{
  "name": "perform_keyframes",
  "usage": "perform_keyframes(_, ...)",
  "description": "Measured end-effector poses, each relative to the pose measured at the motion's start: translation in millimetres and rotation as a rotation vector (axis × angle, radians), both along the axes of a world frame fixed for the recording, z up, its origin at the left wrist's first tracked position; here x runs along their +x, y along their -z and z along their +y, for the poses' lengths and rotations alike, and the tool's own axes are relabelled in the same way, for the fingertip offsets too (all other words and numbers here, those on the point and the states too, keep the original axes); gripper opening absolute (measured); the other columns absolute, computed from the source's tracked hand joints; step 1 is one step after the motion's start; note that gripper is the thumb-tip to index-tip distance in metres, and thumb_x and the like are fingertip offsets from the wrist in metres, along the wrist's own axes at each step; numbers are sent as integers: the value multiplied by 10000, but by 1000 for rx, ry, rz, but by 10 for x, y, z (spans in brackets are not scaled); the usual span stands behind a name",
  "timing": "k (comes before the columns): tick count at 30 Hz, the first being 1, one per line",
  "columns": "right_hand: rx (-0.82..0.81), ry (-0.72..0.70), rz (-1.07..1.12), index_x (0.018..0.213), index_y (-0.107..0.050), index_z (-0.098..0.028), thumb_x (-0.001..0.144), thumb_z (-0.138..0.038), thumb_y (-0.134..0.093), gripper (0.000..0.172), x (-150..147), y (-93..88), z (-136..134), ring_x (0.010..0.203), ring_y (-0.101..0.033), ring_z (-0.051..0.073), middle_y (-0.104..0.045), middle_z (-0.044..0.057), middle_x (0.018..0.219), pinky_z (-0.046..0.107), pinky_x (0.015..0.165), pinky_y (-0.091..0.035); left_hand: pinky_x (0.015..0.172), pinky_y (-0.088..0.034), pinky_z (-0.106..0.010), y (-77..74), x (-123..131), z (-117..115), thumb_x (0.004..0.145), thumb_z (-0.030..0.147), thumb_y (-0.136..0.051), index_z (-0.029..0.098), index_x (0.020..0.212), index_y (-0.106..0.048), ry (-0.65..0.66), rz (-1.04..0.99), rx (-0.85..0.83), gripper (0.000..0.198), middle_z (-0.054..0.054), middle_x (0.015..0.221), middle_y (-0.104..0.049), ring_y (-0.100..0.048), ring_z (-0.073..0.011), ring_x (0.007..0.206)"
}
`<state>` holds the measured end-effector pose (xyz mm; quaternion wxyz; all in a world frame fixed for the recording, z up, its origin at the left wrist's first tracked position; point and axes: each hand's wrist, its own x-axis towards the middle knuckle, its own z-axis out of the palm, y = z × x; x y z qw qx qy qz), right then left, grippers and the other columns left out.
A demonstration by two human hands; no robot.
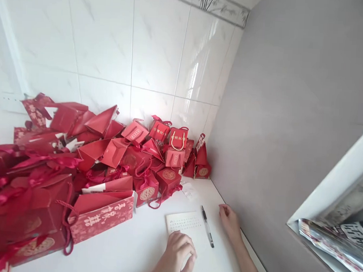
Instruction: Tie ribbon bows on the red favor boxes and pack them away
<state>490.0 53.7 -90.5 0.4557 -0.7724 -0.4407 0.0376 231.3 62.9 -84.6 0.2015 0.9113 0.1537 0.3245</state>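
Observation:
A white notepad point(185, 222) with lines of small print lies on the white counter point(126, 255). My left hand point(178, 253) rests on its near edge, fingers curled and pressed down on the paper. A black pen point(207, 231) lies along the pad's right side. My right hand point(229, 220) lies on the counter just right of the pen, next to the grey wall, with fingers loosely bent and nothing in them.
A heap of several red gift boxes and bags point(85, 163) with ribbons and gold print fills the counter's left and back against white wall tiles. A grey wall point(292, 117) closes the right side. A white shelf edge with printed packets point(334, 237) juts in at lower right.

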Motion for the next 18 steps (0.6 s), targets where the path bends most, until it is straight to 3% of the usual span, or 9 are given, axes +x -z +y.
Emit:
perform_keyframes(4, -56, 29, 38, 642, -550, -214, 785, -322, -356, 264, -59, -148, -3, 549, -608, 211, -612, 36, 555, 323, 533, -476, 686, -466, -371, -39, -123, 116, 841, 213, -288, 182, 612, -418, -66, -71, 56, 265, -51, 650, -542, -514, -174, 701)
perform_keyframes(9, -239, -30, 5, 570, -543, -157, 833, -246, -530, 278, -54, -447, 249, 465, -527, 113, -543, -34, 495, 257, 522, -445, 462, -331, -257, 28, -258, 304, 840, 315, -301, 204, 568, -196, -73, -28, -171, 312, -2, 562, -373, -384, -112, 502)
perform_keyframes(13, -261, -76, -131, 819, -599, -115, 873, -330, -549, 228, -195, -891, 708, 703, -598, 129, -615, -6, 782, 296, 675, -499, 463, -291, -261, 71, -241, 343, 809, 323, -354, 205, 551, -204, -50, -56, -227, 321, 4, 558, -332, -368, -115, 499)
perform_keyframes(16, -169, -94, -234, 964, -584, -126, 858, -269, -557, 181, -540, -1275, 1146, 898, -593, 170, -616, 63, 955, 347, 824, -463, 465, -270, -273, 104, -181, 357, 752, 255, -420, 204, 523, -193, -67, 1, -233, 326, 0, 547, -326, -363, -117, 489)
perform_keyframes(18, -78, -65, -282, 1152, -504, -128, 828, -282, -577, 366, -845, -1514, 1447, 1059, -538, 221, -539, 137, 1150, 344, 889, -418, 468, -257, -279, 126, -141, 369, 707, 194, -456, 201, 506, -184, -92, 55, -219, 339, 3, 537, -315, -344, -114, 480)
